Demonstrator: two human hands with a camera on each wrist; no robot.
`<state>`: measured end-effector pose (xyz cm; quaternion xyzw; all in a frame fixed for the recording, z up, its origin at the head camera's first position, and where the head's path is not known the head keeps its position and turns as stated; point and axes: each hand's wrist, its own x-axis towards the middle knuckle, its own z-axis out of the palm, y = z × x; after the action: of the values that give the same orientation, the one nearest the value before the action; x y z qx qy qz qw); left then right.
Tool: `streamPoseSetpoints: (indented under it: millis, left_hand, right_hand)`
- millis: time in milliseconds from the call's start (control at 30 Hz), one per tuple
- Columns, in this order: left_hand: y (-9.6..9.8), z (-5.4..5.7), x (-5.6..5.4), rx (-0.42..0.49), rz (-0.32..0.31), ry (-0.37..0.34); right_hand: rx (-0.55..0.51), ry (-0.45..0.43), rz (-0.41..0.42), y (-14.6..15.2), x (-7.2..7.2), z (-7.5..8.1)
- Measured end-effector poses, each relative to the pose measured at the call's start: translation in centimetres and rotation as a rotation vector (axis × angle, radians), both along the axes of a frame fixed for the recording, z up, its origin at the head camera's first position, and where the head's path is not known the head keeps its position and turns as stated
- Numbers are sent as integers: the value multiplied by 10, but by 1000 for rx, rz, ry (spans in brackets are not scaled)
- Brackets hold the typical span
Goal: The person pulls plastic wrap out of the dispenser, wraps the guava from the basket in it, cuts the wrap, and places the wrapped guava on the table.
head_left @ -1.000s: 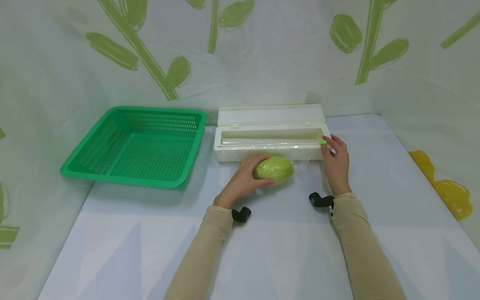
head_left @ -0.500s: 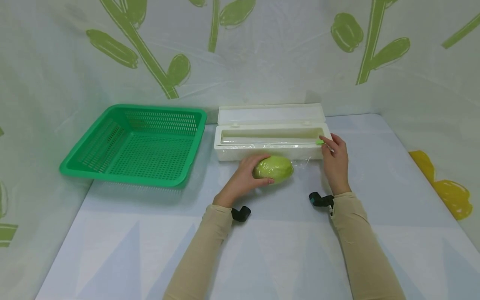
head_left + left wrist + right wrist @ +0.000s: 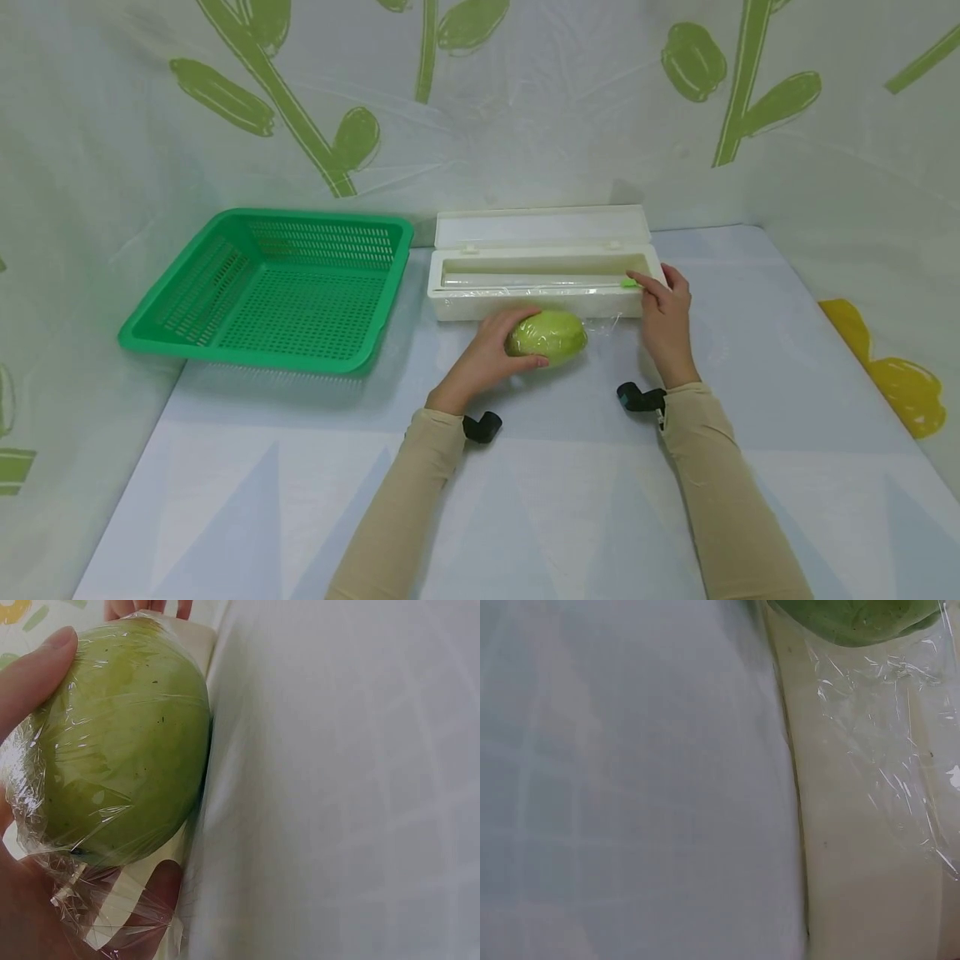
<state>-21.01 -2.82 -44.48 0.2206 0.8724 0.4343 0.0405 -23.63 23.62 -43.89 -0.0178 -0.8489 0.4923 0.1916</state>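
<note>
My left hand holds a green oval fruit wrapped in clear cling film, thumb on its near side and fingers over the far side. In the left wrist view the film bunches around the fruit at the palm. Behind it stands a white cling film box, lid up, a roll inside. Film runs down the box's front beside the fruit in the right wrist view. At the box's right part my right hand pinches a small green slide cutter on the front rim.
A green plastic basket with perforated walls stands to the left of the box. A white curtain with green plant prints hangs behind the table. Black wrist cameras sit under both sleeves.
My right hand has slid the green slide cutter a short way left along the box's front rim. The left hand and the fruit have stayed in place.
</note>
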Motion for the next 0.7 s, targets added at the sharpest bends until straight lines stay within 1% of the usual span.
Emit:
streamPoseSetpoints:
  millis: [133, 267, 433, 567, 700]
  left_hand:
    - [0, 0, 0, 0, -3, 11]
    - [0, -1, 0, 4, -5, 18]
    - [-1, 0, 0, 7, -8, 14]
    - [0, 1, 1, 13, -12, 7]
    - [0, 2, 0, 13, -12, -1]
  right_hand:
    - [102, 38, -16, 1, 2, 2]
    - [242, 123, -56, 3, 5, 7]
    - [366, 224, -56, 3, 6, 11]
    - [429, 255, -51, 1, 6, 12]
    - [452, 253, -72, -2, 7, 15]
